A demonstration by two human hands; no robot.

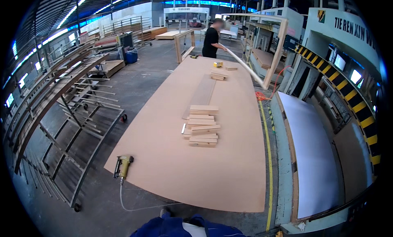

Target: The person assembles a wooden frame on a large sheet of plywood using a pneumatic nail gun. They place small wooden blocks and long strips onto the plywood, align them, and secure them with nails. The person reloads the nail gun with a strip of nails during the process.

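Observation:
Neither of my hands shows; only my blue clothing appears at the lower edge. Before me lies a long brown board point(163, 167) covering a worktable. Near its front left corner rests a yellow and black nail gun point(123, 166), its clear air hose point(135, 209) hanging off the edge and looping back toward me. Several short wooden blocks point(204, 126) are piled in a loose row mid-board. Farther off are a smaller stack of blocks point(219, 75) and a yellow box point(217, 64). A thin flat strip point(202, 92) lies between the two piles.
At the far end a person in black point(211, 40) holds a large wooden frame point(275, 59) tilted over the board's right side. A wheeled metal rack point(88, 163) with long strips stands left. On the right are a press with a striped guard point(350, 94) and a white panel point(311, 155).

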